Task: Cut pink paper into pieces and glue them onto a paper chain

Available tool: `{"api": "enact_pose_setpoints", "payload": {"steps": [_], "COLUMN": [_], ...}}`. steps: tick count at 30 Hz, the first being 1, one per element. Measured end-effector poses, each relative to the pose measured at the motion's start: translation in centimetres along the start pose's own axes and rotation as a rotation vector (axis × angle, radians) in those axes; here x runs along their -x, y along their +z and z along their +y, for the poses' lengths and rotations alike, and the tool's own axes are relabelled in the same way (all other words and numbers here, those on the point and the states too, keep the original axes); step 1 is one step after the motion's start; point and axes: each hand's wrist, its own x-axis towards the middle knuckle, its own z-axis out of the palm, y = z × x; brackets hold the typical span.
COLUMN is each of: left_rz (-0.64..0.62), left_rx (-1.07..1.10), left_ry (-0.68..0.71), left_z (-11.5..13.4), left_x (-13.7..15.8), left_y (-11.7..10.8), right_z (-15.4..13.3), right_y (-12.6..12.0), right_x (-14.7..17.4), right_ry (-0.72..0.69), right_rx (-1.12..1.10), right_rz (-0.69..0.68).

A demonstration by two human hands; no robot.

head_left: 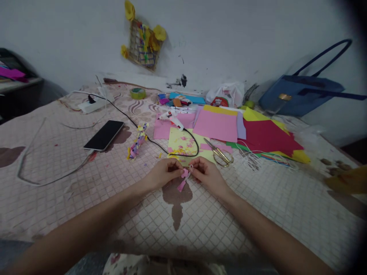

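Between my two hands, low over the quilted cover, is a small pink paper flower [185, 173] with a pink tassel-like end [181, 186] hanging below it. My left hand [164, 172] pinches the flower at its left side. The fingertips of my right hand [207, 173] close on a thin white string [191, 167] that forms a small loop at the top. Just beyond my hands lies a yellow paper sheet [174, 137] strewn with pink and yellow scraps. Gold-handled scissors [220, 153] rest past my right hand.
A white glue gun [174, 120] with a black cord lies on the papers. Pink sheets [216, 124], red sheets [263, 135] and white string [254, 156] are to the right. At left are a phone [104, 135], a decorated paper strand [138, 142] and a power strip [91, 104].
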Motion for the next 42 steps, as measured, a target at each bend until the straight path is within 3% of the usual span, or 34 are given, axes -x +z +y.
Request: {"api": "enact_pose_setpoints", "payload": {"steps": [12, 19, 22, 26, 28, 33, 37, 42], "left_rz": [-0.007, -0.037, -0.035, -0.045, -0.036, 0.005, 0.064, 0.106], "left_rx": [0.134, 0.214, 0.202, 0.194, 0.215, 0.321, 0.272, 0.217], "left_ry": [-0.04, -0.032, -0.032, -0.038, -0.04, 0.036, 0.113, 0.206], "left_z": [0.2, 0.2, 0.5, 0.8, 0.6, -0.1, 0.3, 0.7], "left_x": [-0.2, -0.5, -0.9, -1.6, -1.9, -2.0, -1.7, -1.2], "left_y": [-1.0, -1.5, -2.3, -3.6, -4.3, -5.4, -5.6, -5.3], "right_z": [-0.3, -0.8, -1.4, -2.3, -2.5, -2.3, -1.7, -2.7], "right_y": [0.0, -1.7, -2.9, -3.9, -3.8, -2.1, -0.5, -0.8], "right_x": [0.2, -0.6, -3.3, -9.8, -13.4, -20.2, -22.4, -21.6], "right_ry": [0.016, -0.232, -0.334, -0.47, -0.474, -0.385, -0.356, -0.397], "right_rx": [0.065, 0.415, 0.522, 0.722, 0.87, 1.0, 0.965, 0.84], "right_rz": [-0.022, 0.218, 0.211, 0.256, 0.299, 0.173, 0.148, 0.26]}}
